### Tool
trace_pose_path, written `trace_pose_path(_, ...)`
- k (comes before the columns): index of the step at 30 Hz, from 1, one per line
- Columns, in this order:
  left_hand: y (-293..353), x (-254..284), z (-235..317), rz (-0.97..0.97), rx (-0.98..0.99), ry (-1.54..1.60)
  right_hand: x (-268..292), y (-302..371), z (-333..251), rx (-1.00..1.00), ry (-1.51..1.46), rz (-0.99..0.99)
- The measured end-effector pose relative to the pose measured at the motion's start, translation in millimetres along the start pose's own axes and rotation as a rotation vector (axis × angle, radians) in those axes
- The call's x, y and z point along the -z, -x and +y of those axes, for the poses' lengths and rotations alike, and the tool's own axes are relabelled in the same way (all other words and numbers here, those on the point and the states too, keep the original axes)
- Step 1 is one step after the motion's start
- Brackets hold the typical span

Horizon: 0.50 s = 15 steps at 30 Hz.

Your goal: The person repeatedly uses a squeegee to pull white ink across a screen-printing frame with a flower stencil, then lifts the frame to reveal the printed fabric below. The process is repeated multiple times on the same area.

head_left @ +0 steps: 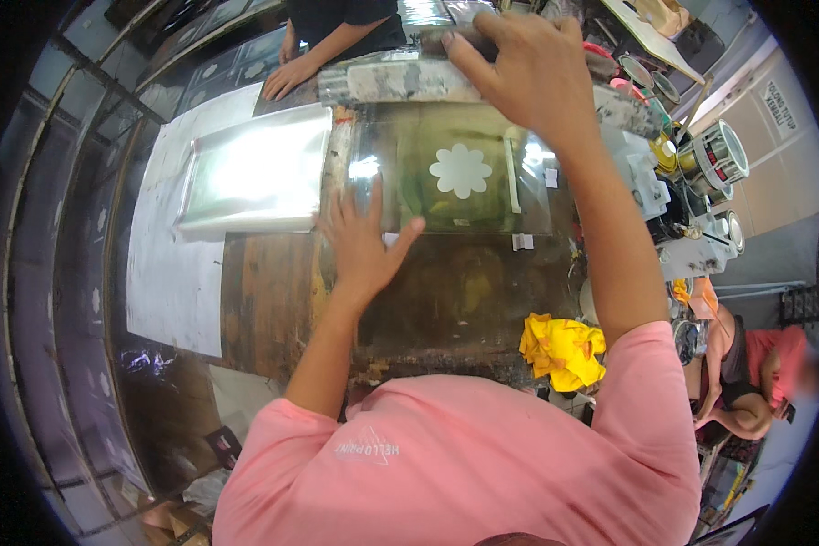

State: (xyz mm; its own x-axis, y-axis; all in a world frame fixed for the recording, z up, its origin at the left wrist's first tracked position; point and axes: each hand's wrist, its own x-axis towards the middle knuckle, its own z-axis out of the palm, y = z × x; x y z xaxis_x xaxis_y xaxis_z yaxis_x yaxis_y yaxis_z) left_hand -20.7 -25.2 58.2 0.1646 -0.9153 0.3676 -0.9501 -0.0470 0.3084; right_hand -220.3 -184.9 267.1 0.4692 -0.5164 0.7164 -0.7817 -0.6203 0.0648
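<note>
My left hand (364, 241) lies with spread fingers at the left edge of a shiny clear sheet, near the table's middle. On the table just right of it is a green-yellow panel (414, 173) bearing a pale flower shape (460, 172). My right arm reaches to the far side, where my right hand (537, 77) closes over a dark bar (435, 43); its fingers partly hide the bar. Right in front of that bar runs a wide, paint-smudged white frame bar (400, 82). A stack of glossy clear sheets (255, 173) lies left of my left hand.
White paper (177, 282) is under the stack. A crumpled yellow cloth (562, 353) sits near right; paint cans (714, 153) crowd the right side. Across the table, another person's hands (291, 75) rest near its edge. Someone sits at far right (769, 364). Metal racks (59, 227) stand left.
</note>
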Motion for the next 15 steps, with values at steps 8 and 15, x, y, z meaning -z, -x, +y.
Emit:
trace_pose_path(8,16,-18,1,-0.209,0.015,-0.061,14,-47,11,-0.018,-0.09,0.033)
trace_pose_path(15,-73,3,-26,0.175,0.029,0.22,13,-54,13,-0.075,-0.079,-0.04)
